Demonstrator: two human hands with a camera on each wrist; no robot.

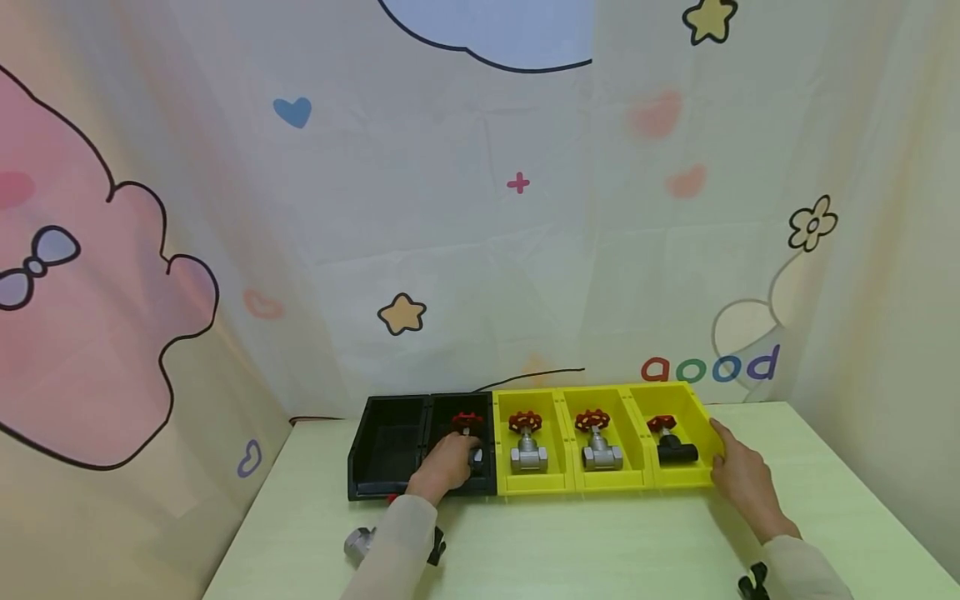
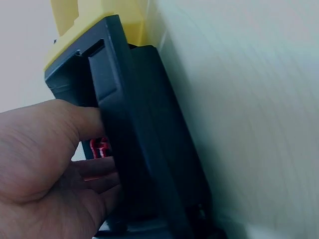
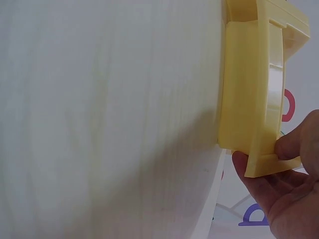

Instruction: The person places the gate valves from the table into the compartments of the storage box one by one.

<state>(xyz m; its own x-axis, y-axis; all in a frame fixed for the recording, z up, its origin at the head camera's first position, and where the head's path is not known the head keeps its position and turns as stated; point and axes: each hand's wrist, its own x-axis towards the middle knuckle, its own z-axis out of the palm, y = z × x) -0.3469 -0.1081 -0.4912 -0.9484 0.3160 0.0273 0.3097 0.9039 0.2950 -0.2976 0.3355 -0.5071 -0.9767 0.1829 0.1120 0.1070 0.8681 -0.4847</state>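
My left hand [image 1: 446,462] reaches into the second black bin [image 1: 459,490], its fingers around a valve with a red handwheel [image 1: 467,418]. In the left wrist view, the bin's front wall hides the fingertips, and a bit of the red handwheel [image 2: 100,148] shows between thumb and fingers. At the far right end, my right hand [image 1: 746,479] grips the side wall of the last yellow bin [image 1: 686,481]. In the right wrist view, the thumb lies inside the yellow wall [image 3: 244,89] and the fingers outside. That bin holds a dark valve with a red handwheel [image 1: 677,451].
Two other yellow bins each hold a silver valve [image 1: 528,456] [image 1: 602,454] with a red handwheel. The leftmost black bin [image 1: 390,442] joins the row. On the table [image 1: 600,542], a grey metal fitting [image 1: 358,543] lies partly behind the left sleeve. A patterned curtain [image 1: 465,250] hangs behind.
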